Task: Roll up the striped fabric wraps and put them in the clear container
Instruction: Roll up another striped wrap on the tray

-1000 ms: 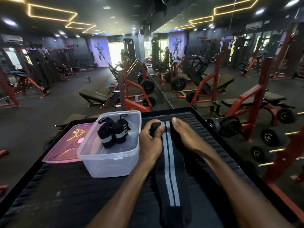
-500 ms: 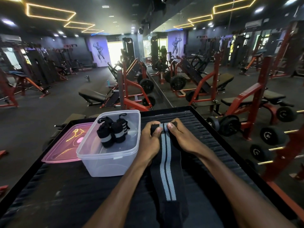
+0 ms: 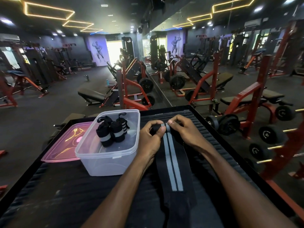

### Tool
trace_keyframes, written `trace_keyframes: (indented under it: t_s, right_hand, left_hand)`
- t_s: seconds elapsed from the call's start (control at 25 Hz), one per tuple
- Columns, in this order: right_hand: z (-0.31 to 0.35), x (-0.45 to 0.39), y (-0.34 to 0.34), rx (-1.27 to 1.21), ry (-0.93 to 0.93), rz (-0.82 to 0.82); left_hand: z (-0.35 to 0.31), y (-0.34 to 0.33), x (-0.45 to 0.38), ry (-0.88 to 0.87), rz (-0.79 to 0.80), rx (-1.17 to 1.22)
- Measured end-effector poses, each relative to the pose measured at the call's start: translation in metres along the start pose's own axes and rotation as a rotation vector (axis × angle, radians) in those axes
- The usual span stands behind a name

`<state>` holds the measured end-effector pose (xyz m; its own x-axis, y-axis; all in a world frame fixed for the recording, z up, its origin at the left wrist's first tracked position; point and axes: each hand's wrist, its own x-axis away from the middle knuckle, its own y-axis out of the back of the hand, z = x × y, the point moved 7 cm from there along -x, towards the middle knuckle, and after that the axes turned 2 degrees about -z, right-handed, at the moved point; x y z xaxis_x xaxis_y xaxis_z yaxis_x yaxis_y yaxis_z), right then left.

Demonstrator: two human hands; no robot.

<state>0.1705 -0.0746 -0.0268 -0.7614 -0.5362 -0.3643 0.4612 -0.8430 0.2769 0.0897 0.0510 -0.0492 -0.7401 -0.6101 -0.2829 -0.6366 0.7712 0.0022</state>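
Far left: pink lid (image 3: pixel 63 145) lies flat on the black ribbed mat (image 3: pixel 213 139), touching the near-left side of the clear container (image 3: pixel 105 160). Container is open; rolled striped wraps (image 3: pixel 111 132) stand inside at its far end, count uncertain, at least two, likely three.

Centre: left hand (image 3: pixel 150 137) curls over the far end of the flat wrap (image 3: pixel 171 158), thumb pressing on top of a small roll at that end. The wrap is black with two grey stripes and runs from the hands toward the camera, most of its length unrolled on the mat.

Right: right hand (image 3: pixel 184 129) pinches the same roll from the other side, fingertips on the stripe.

Step in hand, as judged: early rolling of this wrap; only a short turn is formed. Next move calls for both thumbs to keep the roll tight and square to the stripes while turning it toward the body, then closing it and setting it in the container just to the left.
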Motion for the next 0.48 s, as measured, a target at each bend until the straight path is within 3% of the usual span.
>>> trace_keyframes:
  t_s: [0.16, 0.36, 0.48]
  right_hand:
    - [0.005, 0.001, 0.005, 0.031, 0.093, -0.01]
    - [-0.01, 0.002, -0.002, -0.06, -0.125, 0.116]
    - [-0.002, 0.001, 0.002, 0.036, 0.004, 0.094]
  left_hand:
    - [0.013, -0.007, 0.001, 0.208, 0.062, 0.118]
    - [0.013, -0.004, 0.0, 0.162, 0.061, 0.098]
    - [0.015, -0.01, 0.002, 0.217, 0.09, 0.189]
